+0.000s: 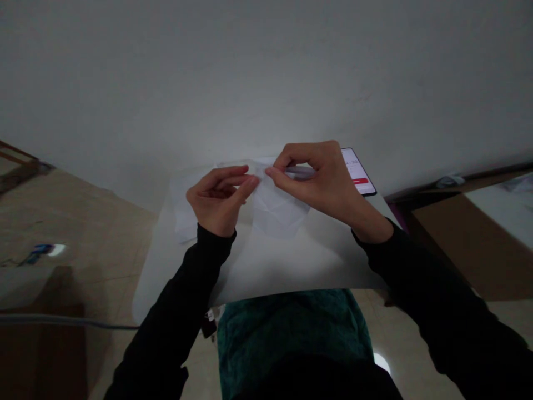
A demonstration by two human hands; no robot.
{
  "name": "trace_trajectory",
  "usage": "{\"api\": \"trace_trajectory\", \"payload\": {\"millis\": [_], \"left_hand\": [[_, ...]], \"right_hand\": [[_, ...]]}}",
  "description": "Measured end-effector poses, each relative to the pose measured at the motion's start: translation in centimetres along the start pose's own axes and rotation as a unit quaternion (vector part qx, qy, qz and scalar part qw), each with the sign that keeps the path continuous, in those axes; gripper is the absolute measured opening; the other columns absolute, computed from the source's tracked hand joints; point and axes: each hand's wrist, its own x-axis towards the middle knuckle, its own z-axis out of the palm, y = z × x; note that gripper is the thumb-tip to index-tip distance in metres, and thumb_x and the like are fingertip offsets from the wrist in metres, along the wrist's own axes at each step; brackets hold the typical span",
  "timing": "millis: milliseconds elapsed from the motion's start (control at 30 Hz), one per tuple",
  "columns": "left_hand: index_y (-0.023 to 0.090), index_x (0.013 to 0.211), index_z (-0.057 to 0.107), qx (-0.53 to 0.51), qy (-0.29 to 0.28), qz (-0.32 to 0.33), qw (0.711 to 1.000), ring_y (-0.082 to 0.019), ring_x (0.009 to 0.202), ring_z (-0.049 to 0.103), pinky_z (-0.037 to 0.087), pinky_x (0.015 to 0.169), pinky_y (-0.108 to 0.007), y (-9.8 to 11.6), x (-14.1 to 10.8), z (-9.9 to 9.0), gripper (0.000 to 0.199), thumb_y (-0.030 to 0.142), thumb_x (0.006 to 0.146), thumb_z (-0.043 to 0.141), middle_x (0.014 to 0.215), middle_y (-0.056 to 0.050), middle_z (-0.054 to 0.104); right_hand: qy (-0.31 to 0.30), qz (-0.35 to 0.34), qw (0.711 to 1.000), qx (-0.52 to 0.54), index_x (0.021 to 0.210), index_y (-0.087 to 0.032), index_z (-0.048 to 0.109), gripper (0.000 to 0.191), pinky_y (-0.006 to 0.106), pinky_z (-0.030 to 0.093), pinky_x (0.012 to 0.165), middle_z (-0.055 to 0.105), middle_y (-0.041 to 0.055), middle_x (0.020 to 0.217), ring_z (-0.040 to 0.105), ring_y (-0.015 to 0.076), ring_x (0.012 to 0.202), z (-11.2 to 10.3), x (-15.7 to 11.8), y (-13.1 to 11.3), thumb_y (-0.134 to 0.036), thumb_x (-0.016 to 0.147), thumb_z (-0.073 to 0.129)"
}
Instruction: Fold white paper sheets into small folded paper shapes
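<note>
A thin, creased, whitish sheet (277, 210), see-through in places, hangs between my hands over the white table (287, 264). Whether it is plastic or paper I cannot tell. My left hand (219, 200) pinches its upper left edge between thumb and fingertips. On the other side, my right hand (325, 175) is closed, thumb against index finger, on the top edge close to the left fingertips. A fold of the same pale material seems to show inside the right hand's curled fingers. Another white sheet (183, 208) lies on the table behind my left wrist.
A phone (361, 172) with a lit screen lies at the table's right edge, partly behind my right hand. A wall (266, 78) rises directly behind the table. Brown cardboard (474, 244) is on the right, a cable (70, 320) runs at lower left, and a green cloth (291, 339) covers my lap.
</note>
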Motion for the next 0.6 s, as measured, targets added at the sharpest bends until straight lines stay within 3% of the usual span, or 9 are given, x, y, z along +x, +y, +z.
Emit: {"api": "trace_trajectory", "payload": {"millis": [167,600], "left_hand": [[0.021,0.075,0.073,-0.006,0.003,-0.007,1.000,-0.009,0.043,0.060,0.042,0.031,-0.019,-0.18,-0.21,0.21,0.021,0.031,0.064,0.087,0.061,0.003,0.069],[0.029,0.079,0.076,0.009,-0.006,0.030,0.999,-0.009,0.042,0.059,0.045,0.034,-0.022,0.08,-0.88,0.38,0.014,0.034,0.071,0.086,0.062,0.004,0.070]], "right_hand": [[0.015,0.002,1.000,-0.009,0.070,-0.019,0.059,0.021,0.027,0.043,0.064,0.064,-0.0005,0.069,0.055,0.0125,0.065,-0.03,0.01,-0.38,-0.029,0.088,0.065],[0.013,-0.007,0.999,-0.046,0.069,-0.021,0.056,0.020,0.028,0.042,0.066,0.061,-0.0002,0.069,0.053,0.0130,0.065,0.05,-0.03,-0.37,-0.026,0.087,0.063]]}}
